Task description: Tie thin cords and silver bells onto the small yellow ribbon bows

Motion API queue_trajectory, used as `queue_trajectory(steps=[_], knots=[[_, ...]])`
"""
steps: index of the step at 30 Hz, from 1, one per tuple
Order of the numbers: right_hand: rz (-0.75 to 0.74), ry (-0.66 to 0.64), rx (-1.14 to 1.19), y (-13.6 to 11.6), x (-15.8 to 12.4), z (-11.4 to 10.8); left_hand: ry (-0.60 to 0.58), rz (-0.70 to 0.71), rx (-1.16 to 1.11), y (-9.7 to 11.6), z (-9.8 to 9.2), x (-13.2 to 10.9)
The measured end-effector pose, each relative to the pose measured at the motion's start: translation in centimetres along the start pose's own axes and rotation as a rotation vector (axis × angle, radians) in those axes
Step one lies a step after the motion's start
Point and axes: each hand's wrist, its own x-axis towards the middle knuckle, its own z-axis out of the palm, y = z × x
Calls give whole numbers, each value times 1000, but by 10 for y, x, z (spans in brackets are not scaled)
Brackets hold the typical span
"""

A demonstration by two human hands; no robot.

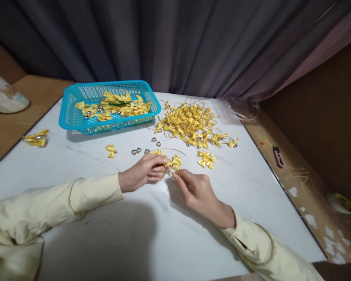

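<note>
Nearest the camera, two cream sleeves come in across the white marble-look table (105,242), and both hands meet just past the middle. The right hand (197,192) has its thumb and forefinger pinched together on something thin at the tip, seemingly the end of a gold wire, though it's too fine to be sure. The left hand (144,173) is closed on a yellow ribbon bow (175,161), which pokes out from its fingertips towards the right hand; the two grips almost touch. From the bow a gold wire loop (171,150) arcs away, long axis left to right. Just beyond lie small silver heart beads (136,151) and a loose bow (110,150). Farther out sits a heap of wired bows (190,125), and on the left a blue basket (76,117) holding more.
</note>
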Motion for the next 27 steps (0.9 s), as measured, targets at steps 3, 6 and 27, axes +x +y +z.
queue_trajectory(steps=[3,6,27], knots=[[-27,7,-20,-2,-1,2,1,22,25,-1,0,-1],[-69,15,-49,-2,-3,4,-17,42,65,-2,1,-2],[23,-97,39,-3,2,-7,-132,144,383,-7,-3,-3]])
